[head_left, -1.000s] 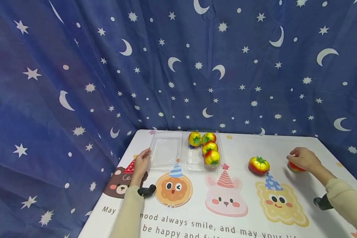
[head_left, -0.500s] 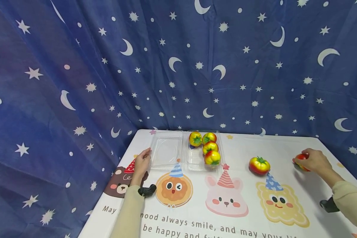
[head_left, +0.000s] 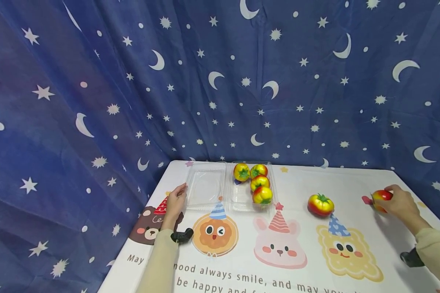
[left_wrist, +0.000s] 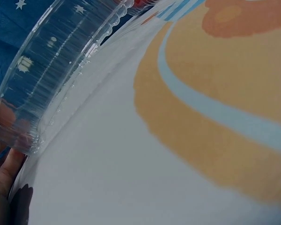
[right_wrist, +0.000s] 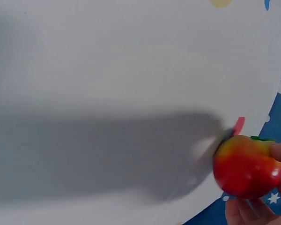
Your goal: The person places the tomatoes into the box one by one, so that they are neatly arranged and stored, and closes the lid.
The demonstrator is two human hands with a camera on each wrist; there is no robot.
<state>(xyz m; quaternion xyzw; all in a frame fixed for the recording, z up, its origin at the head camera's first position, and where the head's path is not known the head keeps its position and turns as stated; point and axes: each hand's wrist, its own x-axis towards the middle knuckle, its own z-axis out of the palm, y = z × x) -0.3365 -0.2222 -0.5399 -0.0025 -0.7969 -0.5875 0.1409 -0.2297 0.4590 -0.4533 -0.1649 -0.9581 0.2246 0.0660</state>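
Fruit point(head_left: 382, 200), red and yellow, pinched between thumb and fingers of the right hand point(head_left: 402, 206) at the right side of the table point(head_left: 243, 232). The left hand point(head_left: 176, 200) touches the edge of an open clear container point(head_left: 205, 186) bearing four similar fruits point(head_left: 260, 183); whether its fingers grip that edge cannot be told.

A dark blue curtain point(head_left: 183, 101), printed with white moons, stars and dots, hangs in folds beyond the far edge of the white surface point(head_left: 293, 187) and along its left edge. Cartoon faces point(head_left: 280, 244) and lettering point(head_left: 212, 272) decorate the surface; soft shadows point(right_wrist: 107, 157) lie near its right edge.
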